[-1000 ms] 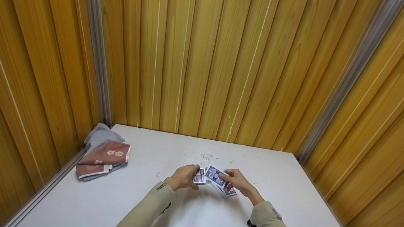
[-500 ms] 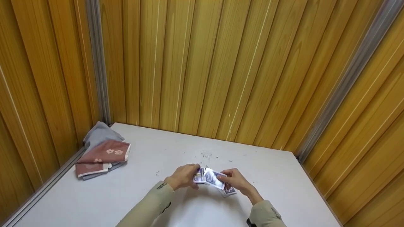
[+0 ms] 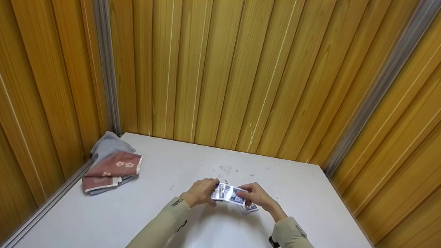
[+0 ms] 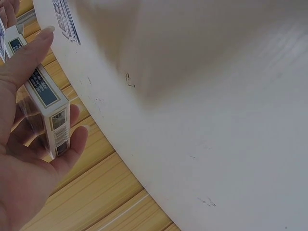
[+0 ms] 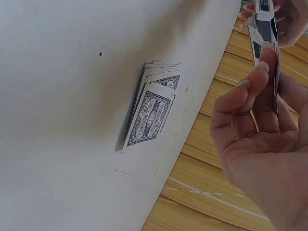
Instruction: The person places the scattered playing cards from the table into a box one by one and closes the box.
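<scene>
The left hand [image 3: 201, 193] gripped the box [image 3: 217, 192], thumb along one side and fingers curled round the other. Taking the box as the clock's centre in the head view, that hand lay at nine o'clock. The right hand [image 3: 258, 197] was at three o'clock, pinching the card [image 3: 235, 195] between thumb and fingers. The card, shiny with glare and patterned in blue, reached from those fingertips to the box's near-three-o'clock end, overlapping it in the head view; whether its edge was inside, I could not tell. The right wrist view showed a flap [image 5: 255, 41] standing out from that end.

Partly beneath the right hand, at four o'clock, an uneven pile [image 5: 149, 118] of blue-backed cards lay on the table [image 3: 213, 227]. Both box and card were held above the tabletop. Dark scuffs [image 3: 225, 168] marked it near twelve. Well apart, toward ten, a cloth [image 3: 113, 167], red and grey, lay crumpled by the wooden wall [image 3: 206, 75].
</scene>
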`<state>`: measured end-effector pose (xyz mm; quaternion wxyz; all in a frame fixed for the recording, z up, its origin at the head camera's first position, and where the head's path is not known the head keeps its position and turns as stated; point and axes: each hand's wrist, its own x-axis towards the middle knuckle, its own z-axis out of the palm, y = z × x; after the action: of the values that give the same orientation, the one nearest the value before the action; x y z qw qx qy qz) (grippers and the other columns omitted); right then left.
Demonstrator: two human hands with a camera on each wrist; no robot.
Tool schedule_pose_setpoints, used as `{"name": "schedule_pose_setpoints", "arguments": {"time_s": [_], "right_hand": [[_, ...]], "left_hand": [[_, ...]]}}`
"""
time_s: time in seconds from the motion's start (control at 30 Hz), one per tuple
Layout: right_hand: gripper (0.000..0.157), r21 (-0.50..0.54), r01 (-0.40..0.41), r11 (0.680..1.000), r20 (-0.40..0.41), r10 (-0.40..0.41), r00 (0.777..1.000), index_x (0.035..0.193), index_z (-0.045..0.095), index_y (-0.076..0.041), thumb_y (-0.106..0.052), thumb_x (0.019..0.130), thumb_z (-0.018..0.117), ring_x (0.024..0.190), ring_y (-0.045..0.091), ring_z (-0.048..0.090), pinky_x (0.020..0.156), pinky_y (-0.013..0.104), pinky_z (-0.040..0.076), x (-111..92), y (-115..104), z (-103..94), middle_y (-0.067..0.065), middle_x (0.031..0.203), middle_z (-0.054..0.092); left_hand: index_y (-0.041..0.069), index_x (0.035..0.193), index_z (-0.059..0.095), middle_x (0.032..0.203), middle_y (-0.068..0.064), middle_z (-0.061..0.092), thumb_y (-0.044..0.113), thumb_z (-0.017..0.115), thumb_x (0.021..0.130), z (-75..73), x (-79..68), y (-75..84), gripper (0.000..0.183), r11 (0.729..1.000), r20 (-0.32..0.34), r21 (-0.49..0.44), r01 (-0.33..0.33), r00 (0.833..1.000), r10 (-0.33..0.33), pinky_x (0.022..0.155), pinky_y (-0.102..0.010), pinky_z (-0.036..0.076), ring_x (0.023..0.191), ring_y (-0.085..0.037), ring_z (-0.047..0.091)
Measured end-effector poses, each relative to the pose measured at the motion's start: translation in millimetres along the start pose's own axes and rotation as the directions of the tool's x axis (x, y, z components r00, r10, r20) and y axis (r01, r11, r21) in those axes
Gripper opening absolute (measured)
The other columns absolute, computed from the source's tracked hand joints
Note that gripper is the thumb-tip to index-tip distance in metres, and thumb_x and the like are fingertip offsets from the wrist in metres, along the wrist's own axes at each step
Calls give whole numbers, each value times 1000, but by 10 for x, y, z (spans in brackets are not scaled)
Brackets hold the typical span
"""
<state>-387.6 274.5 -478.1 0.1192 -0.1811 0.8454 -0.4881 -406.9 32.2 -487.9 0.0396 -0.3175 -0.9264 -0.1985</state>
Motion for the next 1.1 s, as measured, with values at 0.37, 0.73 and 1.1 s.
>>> {"name": "schedule_pose_setpoints", "arguments": {"time_s": [0.37, 0.73, 1.1], "right_hand": [[30, 104, -4, 995, 93, -6, 996, 109, 58, 8, -14, 90, 53, 57, 15, 53, 51, 24, 47, -101, -203, -10, 15, 80, 61], [27, 78, -24, 997, 94, 17, 995, 105, 62, 2, -19, 89, 54, 57, 14, 51, 50, 22, 44, 0, -51, 7, 4, 77, 61], [32, 59, -68, 996, -94, 73, 993, 91, 59, 2, -30, 86, 58, 52, 13, 54, 48, 26, 48, 26, -79, 54, 4, 65, 59]], "left_hand": [[18, 110, 54, 96, 5, 60, 21, 85, 54, 38, -10, 23, 64, 998, 28, 15, 58, 998, -58, 78, -34, 45, 84, -12, 50], [20, 112, 54, 98, 5, 59, 18, 85, 54, 26, 3, 104, 66, 998, 22, 58, 1, 1000, -2, 79, -30, 47, 87, -12, 49], [18, 109, 54, 93, 5, 58, 19, 85, 53, -3, 41, 70, 64, 997, -2, 71, 31, 1000, -31, 70, -28, 45, 82, -13, 48]]}}
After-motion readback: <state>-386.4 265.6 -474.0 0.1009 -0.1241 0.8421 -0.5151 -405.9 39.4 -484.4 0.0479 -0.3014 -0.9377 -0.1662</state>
